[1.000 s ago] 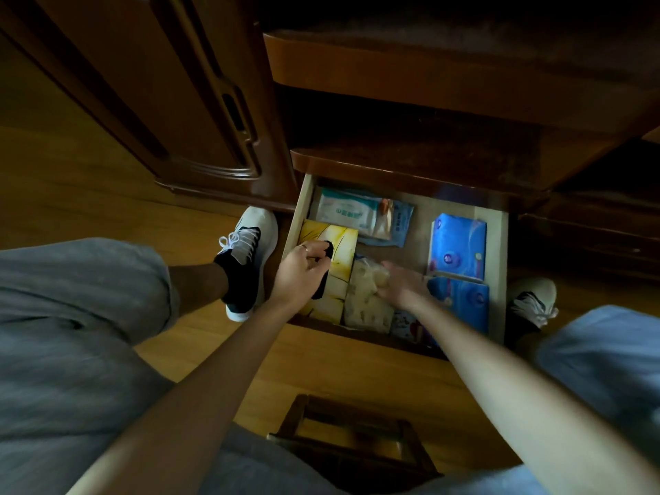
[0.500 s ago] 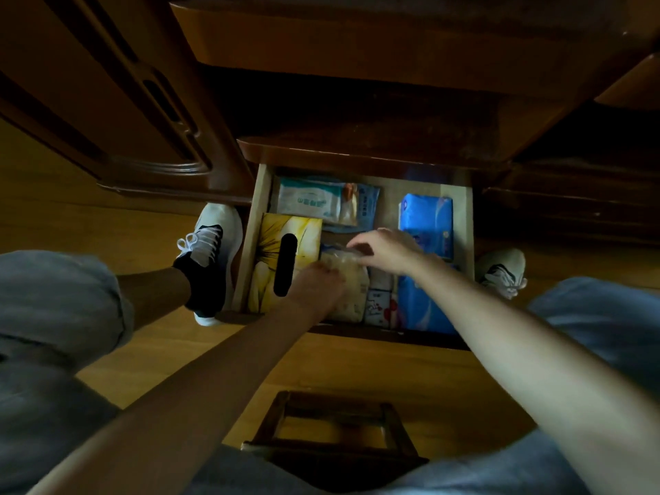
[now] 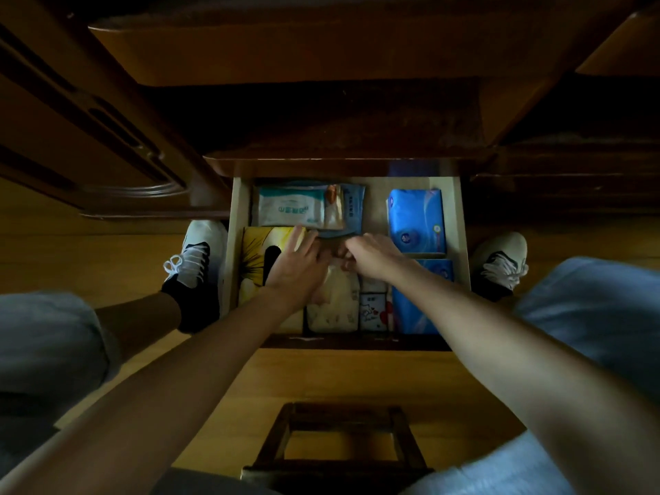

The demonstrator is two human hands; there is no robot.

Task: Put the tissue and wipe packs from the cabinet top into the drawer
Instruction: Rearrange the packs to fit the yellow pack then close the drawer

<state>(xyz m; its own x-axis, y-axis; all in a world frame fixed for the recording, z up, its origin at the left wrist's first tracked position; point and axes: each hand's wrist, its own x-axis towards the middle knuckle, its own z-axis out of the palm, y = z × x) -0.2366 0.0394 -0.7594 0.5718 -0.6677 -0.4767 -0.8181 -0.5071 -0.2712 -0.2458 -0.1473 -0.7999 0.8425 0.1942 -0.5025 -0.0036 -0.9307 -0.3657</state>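
The open drawer (image 3: 461,223) holds several packs. A white wipe pack (image 3: 291,210) lies at the back left, with a yellow tissue box (image 3: 253,255) in front of it. Two blue tissue packs (image 3: 416,220) fill the right side. A cream tissue pack (image 3: 334,305) and a small white pack with red hearts (image 3: 373,310) sit at the front middle. My left hand (image 3: 298,266) rests with fairly straight fingers on the yellow box and the cream pack's far end. My right hand (image 3: 373,257) has its fingers curled at the top of the cream pack; what they pinch is hidden.
The dark wooden cabinet (image 3: 321,101) overhangs the drawer's back. A carved door panel (image 3: 89,119) stands at the left. My shoes (image 3: 194,259) flank the drawer on the wooden floor. A small wooden stool (image 3: 339,441) sits between my knees.
My left hand moved forward and right from the yellow box toward the cream pack. My right hand drew back from the blue packs to meet it at the drawer's middle.
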